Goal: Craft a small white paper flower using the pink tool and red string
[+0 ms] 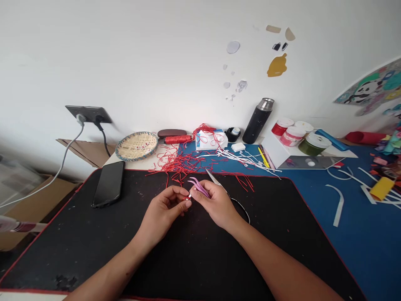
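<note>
Over the middle of the black mat (194, 259), my hands meet almost fingertip to fingertip. My left hand (161, 211) pinches a small red and white piece of cord (187, 198), mostly covered by the fingers. My right hand (219, 205) is closed around purple tweezers (199, 186), their curved tips pointing up and left. Its thumb and fingertip also touch the white end of the small piece. Scissors (213, 177) lie partly under my right hand, blade toward the wall, with a dark handle loop showing at the right.
Behind the mat lie red cord scraps (181, 165) and white cords (247, 159). A woven basket (137, 158), red thread spool (178, 139), black flask (255, 125) and paint jars (314, 144) stand along the wall. A phone (109, 184) rests on the mat's left.
</note>
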